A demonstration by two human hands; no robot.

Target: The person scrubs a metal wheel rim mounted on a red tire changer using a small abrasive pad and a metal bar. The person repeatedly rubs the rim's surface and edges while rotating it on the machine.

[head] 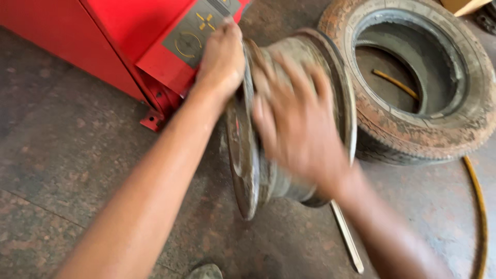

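Observation:
A dirty bare steel wheel rim (248,170) stands upright on its edge on the stone floor, in the middle of the head view. My left hand (222,59) grips the top of its near flange. My right hand (297,119) is blurred with motion and lies over the rim's barrel with fingers spread; whether it grips is unclear. A worn, dusty tyre (413,129) lies flat on the floor just right of the rim, touching or almost touching it.
A red machine (129,31) with a grey pedal panel (199,28) stands at the upper left, close behind the rim. A flat metal bar (347,237) lies on the floor under my right forearm. A yellow hose (480,206) runs along the right edge. A shoe tip (205,271) shows at the bottom.

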